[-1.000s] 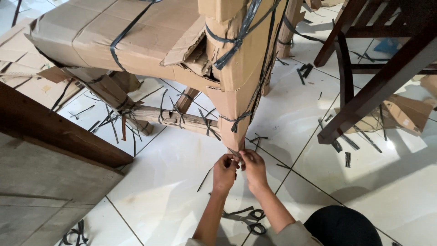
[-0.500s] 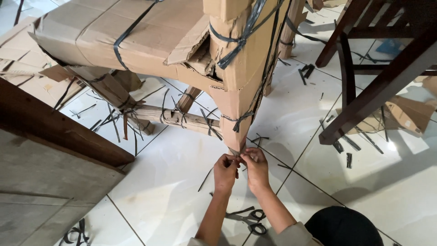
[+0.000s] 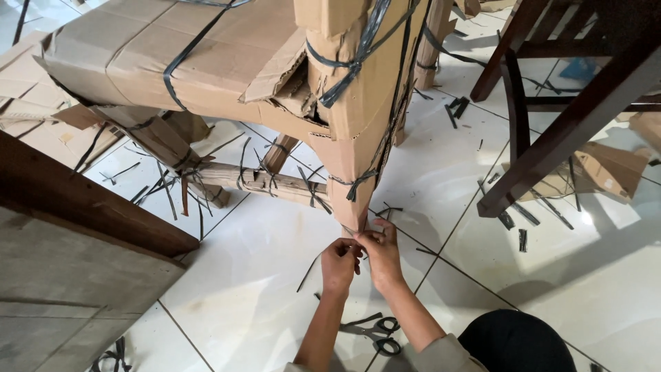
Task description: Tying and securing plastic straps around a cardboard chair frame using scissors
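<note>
Little has shifted since the earlier frames: both hands stay at the foot of the cardboard-wrapped chair leg (image 3: 358, 162), with the view only slightly nearer. Fingertips of the left hand (image 3: 340, 260) and the right hand (image 3: 381, 249) are pinched together at the leg's lower end, where cardboard meets the white floor tiles (image 3: 261, 275). They seem to grip the wrapping's edge or a strap end there, but exactly which is too small to tell. Just above the hands, a dark plastic strap (image 3: 352, 182) is knotted round the leg. Black-handled scissors (image 3: 375, 331) lie on the tiles beneath the forearms. Higher up, the cardboard-wrapped chair seat (image 3: 172, 55) is bound by more straps. Cut strap pieces (image 3: 516, 224) litter the floor beside a bare dark wooden chair (image 3: 551, 117) at right.
</note>
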